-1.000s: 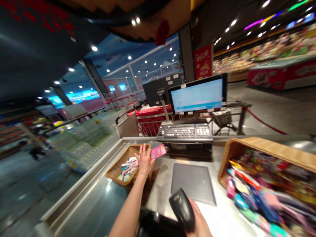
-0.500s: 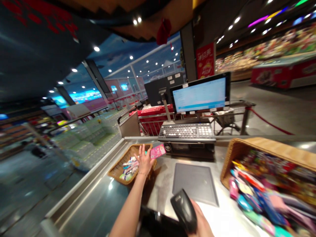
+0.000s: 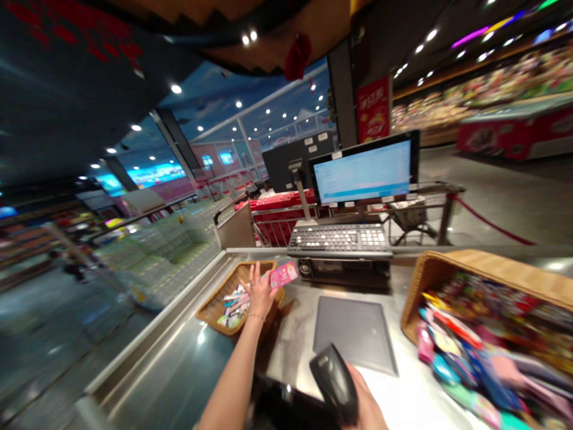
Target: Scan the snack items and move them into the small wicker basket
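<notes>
My left hand (image 3: 261, 294) reaches over the small wicker basket (image 3: 210, 313) with its fingers spread above several slim, light-coloured packets (image 3: 235, 307). A pink packet (image 3: 284, 275) sticks out to the right from between its thumb and forefinger and appears to be gripped there. Part of that packet is hidden behind the fingers. Lower down, my right hand (image 3: 364, 400) is wrapped round a black handheld barcode scanner (image 3: 333, 382), whose head points up and to the left. A grey flat pad (image 3: 353, 331) lies on the metal counter just beyond the scanner.
At the right stands a larger wicker basket (image 3: 409, 298) heaped with colourful packaged goods (image 3: 474, 358). A keyboard (image 3: 338, 239) and a lit monitor (image 3: 364, 170) are at the counter's far side. The metal counter (image 3: 174, 364) has a raised left edge. Shopping trolleys stand behind.
My left hand has shifted slightly left and down over the small basket, and the pink packet has moved with it. The right hand and the scanner look almost unchanged.
</notes>
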`<state>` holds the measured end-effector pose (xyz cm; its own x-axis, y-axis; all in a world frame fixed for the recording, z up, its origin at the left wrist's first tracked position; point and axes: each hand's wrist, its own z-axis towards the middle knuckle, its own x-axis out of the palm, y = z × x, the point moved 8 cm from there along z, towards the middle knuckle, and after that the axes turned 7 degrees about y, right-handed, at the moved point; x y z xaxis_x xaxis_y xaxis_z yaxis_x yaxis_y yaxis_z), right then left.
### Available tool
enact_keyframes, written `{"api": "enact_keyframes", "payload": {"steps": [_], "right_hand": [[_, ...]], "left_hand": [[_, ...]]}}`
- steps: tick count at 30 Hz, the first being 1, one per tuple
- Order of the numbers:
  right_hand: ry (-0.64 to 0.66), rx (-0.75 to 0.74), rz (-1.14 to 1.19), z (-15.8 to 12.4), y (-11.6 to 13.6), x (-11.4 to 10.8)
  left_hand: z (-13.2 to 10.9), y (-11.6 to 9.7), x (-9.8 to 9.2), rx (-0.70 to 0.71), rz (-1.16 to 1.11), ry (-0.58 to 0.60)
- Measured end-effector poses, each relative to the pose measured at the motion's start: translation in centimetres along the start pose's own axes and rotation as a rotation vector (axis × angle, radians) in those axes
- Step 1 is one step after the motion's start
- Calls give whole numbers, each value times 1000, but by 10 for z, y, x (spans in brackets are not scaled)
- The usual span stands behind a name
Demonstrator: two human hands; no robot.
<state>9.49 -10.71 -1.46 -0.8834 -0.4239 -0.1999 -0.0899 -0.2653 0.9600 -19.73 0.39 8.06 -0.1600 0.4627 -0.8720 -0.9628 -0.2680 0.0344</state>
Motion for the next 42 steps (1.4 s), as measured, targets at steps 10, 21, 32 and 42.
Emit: {"api": "enact_keyframes", "payload": {"steps": [10,21,32,42], "right_hand": [[9,5,-8,0,4,1],[6,0,5,0,2,3],[-4,0,-12,-2,-2,6],[71,5,-65,2,0,5]], "left_hand": [[1,6,3,1,1,10],[-1,16,4,-24,8,10],[-5,23,1,-30,21,-19],[-6,30,-1,-47,36,-8]]}}
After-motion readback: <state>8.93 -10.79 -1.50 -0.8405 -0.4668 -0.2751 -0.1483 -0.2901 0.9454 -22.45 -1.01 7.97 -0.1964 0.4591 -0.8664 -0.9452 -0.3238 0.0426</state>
